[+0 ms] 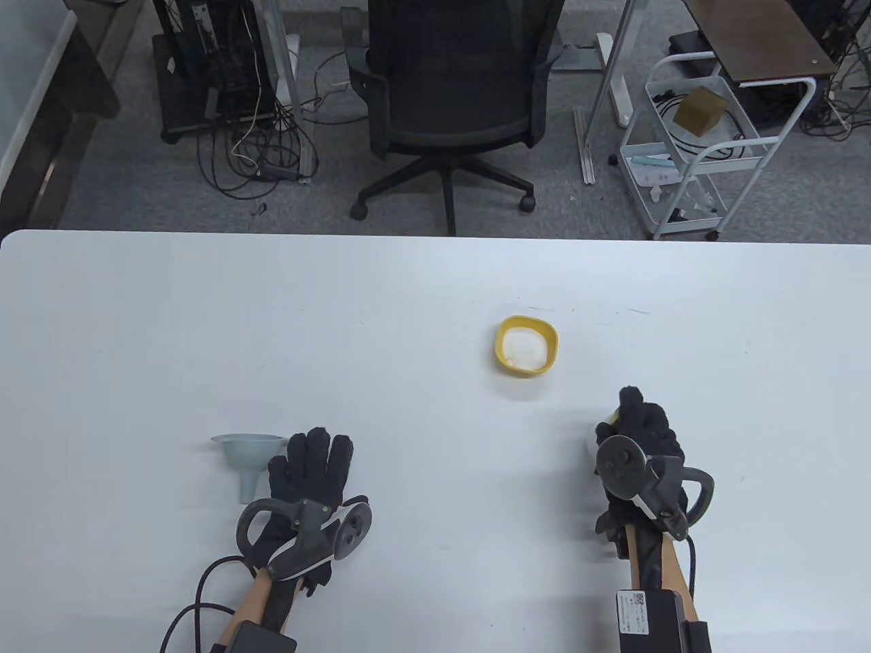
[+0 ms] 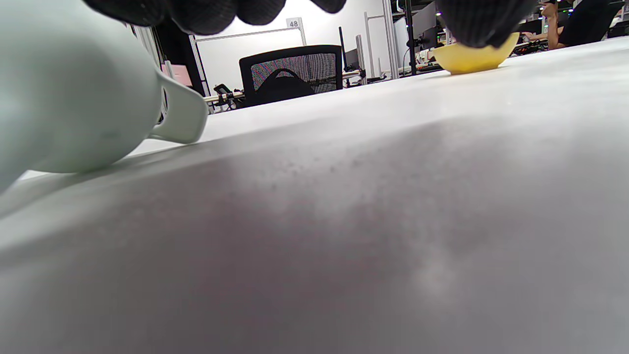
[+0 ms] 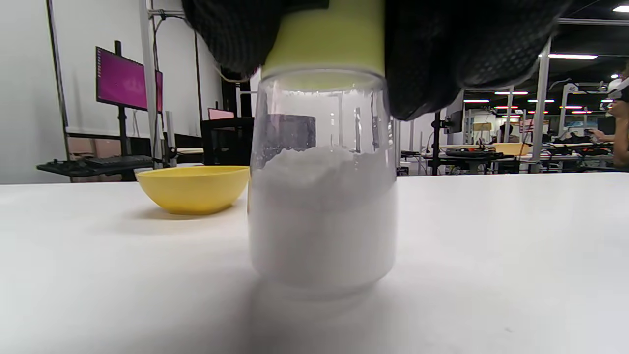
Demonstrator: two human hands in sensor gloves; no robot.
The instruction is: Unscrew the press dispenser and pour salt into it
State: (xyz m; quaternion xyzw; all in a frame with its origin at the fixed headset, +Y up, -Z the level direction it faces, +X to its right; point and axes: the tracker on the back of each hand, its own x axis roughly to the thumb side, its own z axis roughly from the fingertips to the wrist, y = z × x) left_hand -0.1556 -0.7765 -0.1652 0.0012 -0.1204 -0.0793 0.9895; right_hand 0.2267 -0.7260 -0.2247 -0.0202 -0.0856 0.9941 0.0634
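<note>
The press dispenser [image 3: 322,196] is a clear jar about half full of white salt, with a yellow-green top [image 3: 327,42]. It stands upright on the white table. My right hand [image 1: 636,435] grips its top from above and hides most of it in the table view. A yellow bowl [image 1: 526,345] holding white salt sits beyond it, toward the table's middle; it also shows in the right wrist view [image 3: 194,189]. My left hand [image 1: 314,469] lies flat on the table, fingers spread, holding nothing. A pale blue funnel [image 1: 248,459] lies on its side just left of it.
The white table [image 1: 204,326] spreads wide around both hands. A black office chair [image 1: 452,102] and a white wire cart [image 1: 694,143] stand beyond the table's far edge. The funnel fills the left side of the left wrist view [image 2: 73,93].
</note>
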